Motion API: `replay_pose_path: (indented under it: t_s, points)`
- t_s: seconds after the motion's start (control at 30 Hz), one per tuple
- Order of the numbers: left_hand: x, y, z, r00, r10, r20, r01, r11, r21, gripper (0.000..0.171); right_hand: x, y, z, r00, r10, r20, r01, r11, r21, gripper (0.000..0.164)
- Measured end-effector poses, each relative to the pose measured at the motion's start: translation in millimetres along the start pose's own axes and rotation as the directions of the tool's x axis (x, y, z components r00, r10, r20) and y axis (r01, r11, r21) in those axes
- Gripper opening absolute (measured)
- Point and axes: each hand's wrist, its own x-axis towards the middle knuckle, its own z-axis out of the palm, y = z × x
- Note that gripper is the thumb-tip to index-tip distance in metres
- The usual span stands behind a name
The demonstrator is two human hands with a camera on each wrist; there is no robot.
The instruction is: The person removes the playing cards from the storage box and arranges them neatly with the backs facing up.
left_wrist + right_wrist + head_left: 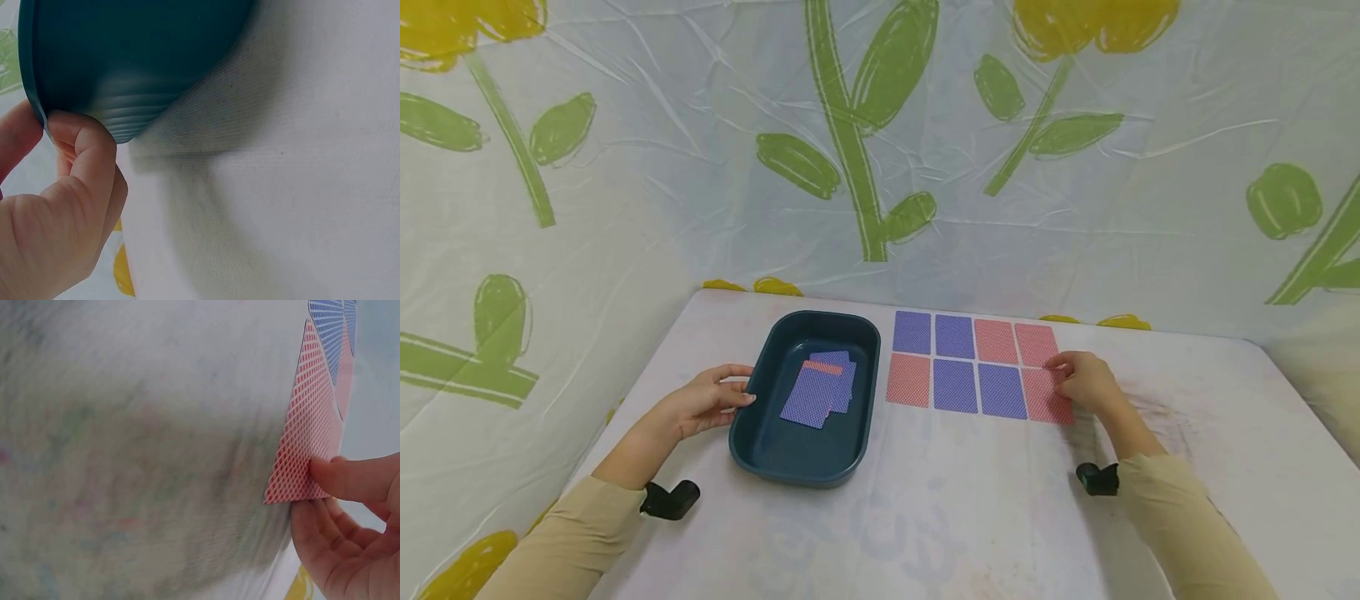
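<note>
The left hand [709, 403] has its grip pinching the left rim of the dark teal tray [797, 455], which holds overlapping loose cards [809, 395] on the tabletop [940, 508]. Two rows of four blue or red patterned cards [955, 386] lie right of the tray; in the nearer row, farthest from the tray, the right hand [1088, 382] has its grip pinching a red card [1045, 402].

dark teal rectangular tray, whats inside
The tray holds overlapping blue-patterned rectangular cards, with part of a red-patterned card showing among them. What lies fully beneath is covered, so the count is unclear.
</note>
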Motion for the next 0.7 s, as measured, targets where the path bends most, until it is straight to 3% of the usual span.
replay_pose_path:
  t_s: [0.27, 0.4, 0.53, 0.7]
  points:
    - [-1.8, 2.6, 1.2, 1.000, -0.003, 0.000, 0.003, 1.000, 0.006, 0.061, 3.9, -8.9, -0.6, 0.999, 0.032, -0.011, -0.033, 0.995, -0.096, 0.036]
    - [-2.3, 3.3, 1.1, 1.000, -0.007, -0.002, 0.007, 1.000, 0.007, 0.061, 6.7, -17.9, -1.6, 1.000, 0.022, -0.008, -0.023, 0.995, -0.097, 0.037]
    - [-1.5, 2.9, 0.4, 1.000, -0.007, 0.008, 0.007, 1.000, 0.006, 0.061, 11.4, -34.6, -1.4, 1.000, 0.021, 0.012, -0.021, 0.999, 0.040, 0.038]
    - [-1.2, 2.6, 0.2, 1.000, -0.004, 0.010, 0.004, 1.000, 0.004, 0.061, 19.0, -67.9, 1.0, 0.997, 0.045, 0.059, -0.059, 0.965, 0.256, 0.043]
